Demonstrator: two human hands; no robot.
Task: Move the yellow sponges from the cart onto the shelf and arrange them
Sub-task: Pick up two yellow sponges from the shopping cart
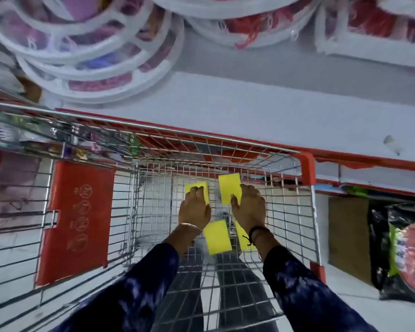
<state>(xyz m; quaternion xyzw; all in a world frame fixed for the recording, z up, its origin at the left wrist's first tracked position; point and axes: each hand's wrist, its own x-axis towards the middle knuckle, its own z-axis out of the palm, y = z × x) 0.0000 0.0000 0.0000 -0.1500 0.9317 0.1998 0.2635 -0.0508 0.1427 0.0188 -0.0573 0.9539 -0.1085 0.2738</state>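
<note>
Both of my hands reach down into the wire cart point(290, 212). My left hand point(194, 208) lies over a yellow sponge point(194, 186), with its fingers curled on it. My right hand point(248, 207) grips a second yellow sponge point(229, 188) at its near edge. A third yellow sponge point(217, 237) lies flat on the cart floor between my wrists. A fourth yellow sponge point(242, 240) shows partly under my right wrist. The white shelf point(249, 111) with a red front edge runs just beyond the cart.
The cart's red folding seat panel point(79, 219) hangs to the left. Round white racks point(98, 75) with pink and red items stand at the shelf's back. A lower shelf on the right holds a black-wrapped package point(398, 255) and a brown box point(345, 236).
</note>
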